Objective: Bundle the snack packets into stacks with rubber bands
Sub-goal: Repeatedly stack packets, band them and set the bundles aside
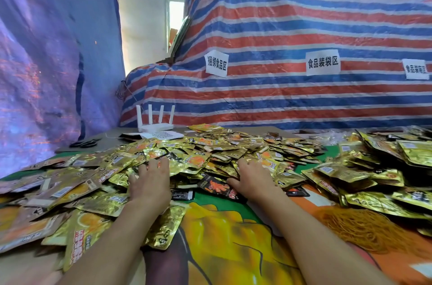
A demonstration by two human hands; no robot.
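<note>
Your left hand [149, 183]: flat, fingers straight, on the snack packets [233, 147]
Your right hand [253, 179]: flat on them too
Rubber bands [364, 228]: heaped beside your right forearm

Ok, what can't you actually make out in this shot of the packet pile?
Head view only:
- What lies under the left hand and right hand: covered by the palms.
- Rubber band heap: cut off by the right edge.
- Rightmost paper sign: print too small and blurred.
- How deep the packet pile goes: lower layers buried.
</note>
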